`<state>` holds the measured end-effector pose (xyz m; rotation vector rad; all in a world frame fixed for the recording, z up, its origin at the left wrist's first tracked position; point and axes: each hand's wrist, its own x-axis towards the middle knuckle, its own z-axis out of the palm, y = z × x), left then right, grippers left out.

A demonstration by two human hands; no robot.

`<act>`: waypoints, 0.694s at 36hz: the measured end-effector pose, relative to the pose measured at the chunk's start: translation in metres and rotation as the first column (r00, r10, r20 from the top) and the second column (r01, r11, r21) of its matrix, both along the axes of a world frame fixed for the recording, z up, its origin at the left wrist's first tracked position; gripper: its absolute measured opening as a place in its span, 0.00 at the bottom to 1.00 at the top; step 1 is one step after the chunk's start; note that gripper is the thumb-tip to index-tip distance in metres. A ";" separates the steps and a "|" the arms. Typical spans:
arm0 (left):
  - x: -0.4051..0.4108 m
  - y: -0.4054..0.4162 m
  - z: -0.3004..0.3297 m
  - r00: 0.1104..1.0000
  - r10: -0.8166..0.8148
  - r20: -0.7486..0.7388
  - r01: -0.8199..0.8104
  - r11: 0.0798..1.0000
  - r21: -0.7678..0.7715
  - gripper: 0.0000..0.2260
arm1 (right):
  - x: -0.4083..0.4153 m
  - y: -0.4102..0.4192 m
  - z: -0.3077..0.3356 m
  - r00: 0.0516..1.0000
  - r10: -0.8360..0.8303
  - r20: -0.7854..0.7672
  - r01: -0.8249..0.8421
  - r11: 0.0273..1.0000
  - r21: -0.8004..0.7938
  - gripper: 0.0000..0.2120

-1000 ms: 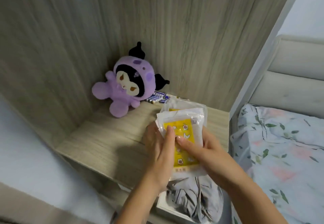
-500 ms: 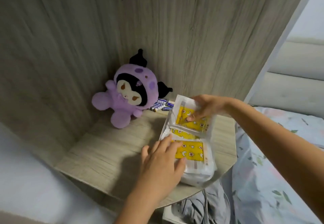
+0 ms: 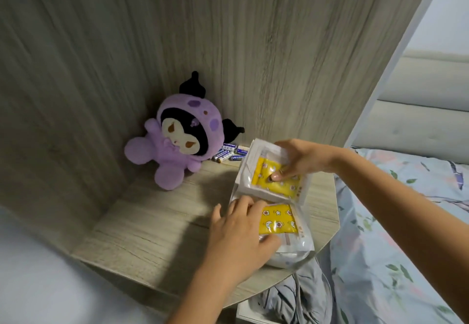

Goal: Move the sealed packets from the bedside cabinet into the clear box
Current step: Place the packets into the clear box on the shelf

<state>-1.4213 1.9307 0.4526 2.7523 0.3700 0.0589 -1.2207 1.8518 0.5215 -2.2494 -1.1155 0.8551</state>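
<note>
- The bedside cabinet (image 3: 142,232) fills most of my view, and its wood-grain worktop carries everything I am after; the bed (image 3: 406,222) lies off at 3 o'clock.
- The clear box named in the task is nowhere I can see, so I judge this is the gathering step: collecting the packets before any carrying.
- A purple plush toy (image 3: 177,141) sits at 10 o'clock from the packets, with small batteries (image 3: 228,155) beside it; neither is mine to move.
- The sealed packets lie in two piles at the worktop's 4 o'clock corner: the near stack (image 3: 281,227) by the front edge, the far packet (image 3: 274,174) just behind, touching it.
- My left hand (image 3: 238,237) rests on the near stack, fingers spread and fairly straight, thumb tucked against its front edge.
- My right hand (image 3: 297,158) curls over the far packet, thumb pressing its yellow face, the other fingers wrapped round its far edge.
- Next I would need to bring both piles together and lift them as one bundle; the film looks slippery.
</note>
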 end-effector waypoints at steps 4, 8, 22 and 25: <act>0.002 0.003 -0.002 0.998 -0.031 0.050 0.030 0.999 0.018 0.29 | -0.005 0.002 -0.012 0.999 0.049 -0.019 -0.050 0.997 -0.053 0.28; 0.000 0.002 -0.006 0.996 -0.047 0.081 0.044 0.998 0.044 0.29 | -0.003 0.002 -0.012 0.997 0.057 0.043 -0.051 0.991 -0.123 0.32; -0.003 0.001 -0.019 0.963 -0.063 0.261 0.013 0.982 0.188 0.19 | -0.016 0.014 -0.018 0.944 0.243 0.224 -0.115 0.877 -0.466 0.34; -0.002 0.001 -0.021 0.964 -0.044 0.261 -0.013 0.977 0.213 0.19 | -0.022 0.012 -0.021 0.980 0.106 0.168 -0.063 0.967 -0.246 0.31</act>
